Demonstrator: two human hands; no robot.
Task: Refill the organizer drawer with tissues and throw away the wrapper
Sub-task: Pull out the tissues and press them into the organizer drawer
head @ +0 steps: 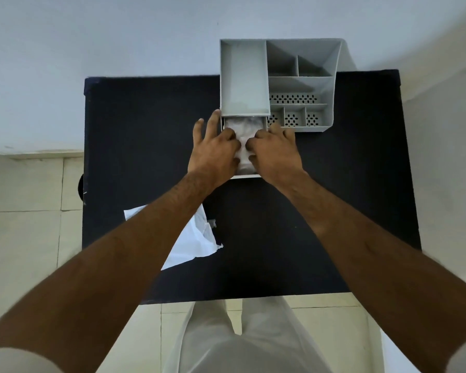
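Observation:
A grey organizer (301, 84) stands at the far middle of the black table (145, 130). Its drawer (246, 175) is pulled out toward me, with white tissues (244, 130) inside. My left hand (215, 152) and my right hand (275, 150) both press down on the tissues in the drawer, thumbs close together at its middle. The left hand's outer fingers rest along the drawer's left edge. The hands hide most of the tissues. The white wrapper (197, 240) lies flat on the table at the near left, partly under my left forearm.
The organizer has one long open tray on its left and several smaller compartments on its right, some with perforated floors. A pale wall rises behind the table. Cream floor tiles show on the left and near side. My light trousers are visible below.

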